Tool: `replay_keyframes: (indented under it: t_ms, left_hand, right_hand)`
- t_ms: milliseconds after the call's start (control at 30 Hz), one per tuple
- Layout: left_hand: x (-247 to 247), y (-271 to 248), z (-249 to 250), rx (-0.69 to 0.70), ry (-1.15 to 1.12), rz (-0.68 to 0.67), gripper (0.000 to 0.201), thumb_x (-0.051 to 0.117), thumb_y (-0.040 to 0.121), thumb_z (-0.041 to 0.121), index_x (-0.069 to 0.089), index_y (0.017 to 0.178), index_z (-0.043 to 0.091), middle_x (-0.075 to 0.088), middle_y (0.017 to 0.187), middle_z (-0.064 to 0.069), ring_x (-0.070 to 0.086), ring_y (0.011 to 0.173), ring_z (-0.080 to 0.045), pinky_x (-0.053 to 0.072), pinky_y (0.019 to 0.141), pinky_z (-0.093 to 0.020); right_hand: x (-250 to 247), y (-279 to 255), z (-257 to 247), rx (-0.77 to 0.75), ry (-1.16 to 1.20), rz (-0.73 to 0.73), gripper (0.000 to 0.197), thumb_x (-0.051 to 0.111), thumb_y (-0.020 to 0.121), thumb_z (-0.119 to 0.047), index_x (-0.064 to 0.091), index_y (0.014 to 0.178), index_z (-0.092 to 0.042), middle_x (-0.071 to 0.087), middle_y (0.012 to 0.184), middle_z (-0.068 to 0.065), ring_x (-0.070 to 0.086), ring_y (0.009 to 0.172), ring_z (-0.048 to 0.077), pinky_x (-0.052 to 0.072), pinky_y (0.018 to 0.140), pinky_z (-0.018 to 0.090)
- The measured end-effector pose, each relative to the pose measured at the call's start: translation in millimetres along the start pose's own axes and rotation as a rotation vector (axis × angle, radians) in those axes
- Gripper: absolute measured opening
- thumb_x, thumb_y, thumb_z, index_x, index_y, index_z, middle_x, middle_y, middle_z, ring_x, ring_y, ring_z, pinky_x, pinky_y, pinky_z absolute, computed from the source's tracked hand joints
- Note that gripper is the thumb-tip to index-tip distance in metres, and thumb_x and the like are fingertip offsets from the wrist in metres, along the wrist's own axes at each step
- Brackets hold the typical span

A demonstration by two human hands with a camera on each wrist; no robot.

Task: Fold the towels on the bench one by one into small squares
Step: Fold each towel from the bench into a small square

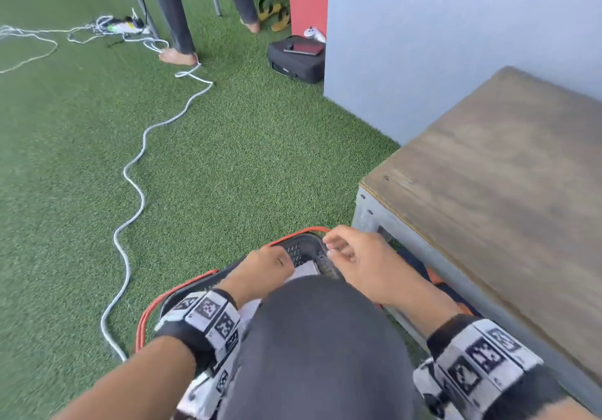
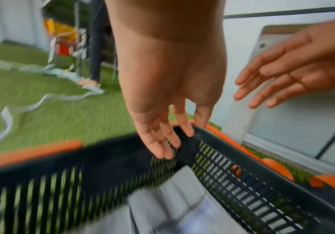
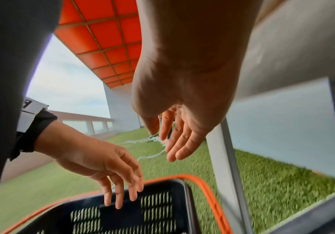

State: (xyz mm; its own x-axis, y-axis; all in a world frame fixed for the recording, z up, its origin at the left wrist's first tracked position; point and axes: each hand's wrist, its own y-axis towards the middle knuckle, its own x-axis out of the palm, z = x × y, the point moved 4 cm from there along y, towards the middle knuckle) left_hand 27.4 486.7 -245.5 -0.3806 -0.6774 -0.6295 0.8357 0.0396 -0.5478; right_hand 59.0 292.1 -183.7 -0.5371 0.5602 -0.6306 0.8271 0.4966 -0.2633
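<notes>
I'm over the basket (image 1: 294, 247) now, black slatted walls with an orange rim, sitting on the grass (image 1: 228, 159) right beside the bench (image 1: 505, 175). Inside it I see towels (image 2: 182, 197), pale grey and folded, lying against the basket's floor; how many, I cannot tell through the blur. The bench top in my head view shows bare wood.

The head view hides most of the basket behind my knee (image 1: 325, 338) and shows only a sliver of white cloth. The left wrist view opens up the inside, with a dark zigzag stitch line across one grey towel and an orange handle (image 2: 278, 167) lying outside the far wall. The right wrist view shows no towels but gives me the orange roof (image 3: 102, 39) overhead and the bench's grey metal leg (image 3: 226, 174). Only the head view shows the white cable (image 1: 136, 198) snaking over the grass, a black case (image 1: 296, 61) by the wall, and a person's legs (image 1: 176, 12) further off.

My left hand (image 2: 168, 95) hangs over the basket's far end, fingers straight and loose, tips just at the inside wall, holding nothing. My right hand (image 2: 294, 66) hovers above the rim nearer the bench, palm spread, fingers extended and slightly apart, empty too, touching nothing I can make out
</notes>
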Motion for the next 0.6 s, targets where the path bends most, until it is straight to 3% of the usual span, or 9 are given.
replay_keyframes:
  t_ms: [100,167,233,367,500,533,600]
  left_hand:
    - [-38,-21,43,0.129,0.086,0.021,0.012,0.055,0.098,0.026,0.065,0.102,0.021,0.068,0.103,0.005,0.067,0.089,-0.012,0.056,0.077,-0.027]
    - [-63,-37,73,0.19,0.121,0.079,0.02,0.054,0.1,0.027,0.065,0.11,0.015,0.067,0.103,0.005,0.065,0.088,-0.012,0.056,0.076,-0.027]
    - [-82,-54,105,0.268,0.156,0.104,0.02,0.053,0.1,0.027,0.065,0.11,0.015,0.068,0.104,0.002,0.068,0.093,-0.014,0.057,0.078,-0.025]
    - [-97,-95,181,0.435,0.218,0.135,0.017,0.056,0.099,0.032,0.066,0.103,0.019,0.067,0.099,0.005,0.067,0.09,-0.013,0.052,0.072,-0.021]
    - [-83,-136,260,0.598,0.281,0.142,0.019,0.06,0.098,0.035,0.068,0.102,0.018,0.067,0.095,0.004,0.065,0.084,-0.014,0.051,0.069,-0.027]
    - [-74,-144,279,0.641,0.3,0.126,0.018,0.06,0.097,0.035,0.067,0.1,0.018,0.067,0.092,0.005,0.064,0.081,-0.013,0.047,0.067,-0.026]
    - [-57,-158,308,0.703,0.331,0.099,0.016,0.061,0.096,0.035,0.066,0.096,0.019,0.065,0.085,0.007,0.059,0.073,-0.008,0.042,0.063,-0.025]
  right_hand:
    - [-45,-20,-26,-0.072,-0.005,0.183,0.015,0.059,0.096,-0.019,0.066,0.109,-0.02,0.069,0.101,-0.006,0.066,0.085,0.008,0.05,0.08,0.019]
    - [-71,-33,-42,-0.1,-0.012,0.259,0.014,0.059,0.097,-0.019,0.067,0.109,-0.019,0.067,0.098,-0.009,0.061,0.081,-0.002,0.044,0.073,0.008]
    - [-94,-50,-57,-0.124,-0.026,0.315,0.012,0.059,0.097,-0.02,0.066,0.107,-0.021,0.066,0.098,-0.011,0.058,0.081,-0.008,0.042,0.073,0.005]
    - [-131,-96,-78,-0.105,-0.044,0.41,0.008,0.06,0.096,-0.026,0.065,0.102,-0.029,0.066,0.099,-0.017,0.063,0.089,0.001,0.051,0.082,0.024]
    - [-164,-151,-82,-0.083,-0.054,0.48,0.007,0.059,0.098,-0.027,0.064,0.103,-0.028,0.066,0.1,-0.014,0.064,0.091,0.004,0.043,0.068,0.007]
    - [-172,-166,-79,-0.069,-0.051,0.505,0.009,0.059,0.098,-0.028,0.065,0.104,-0.026,0.067,0.1,-0.013,0.064,0.091,0.005,0.043,0.068,0.007]
    - [-185,-193,-70,-0.044,-0.053,0.537,0.011,0.059,0.098,-0.029,0.066,0.105,-0.024,0.068,0.099,-0.012,0.065,0.09,0.007,0.05,0.074,0.019]
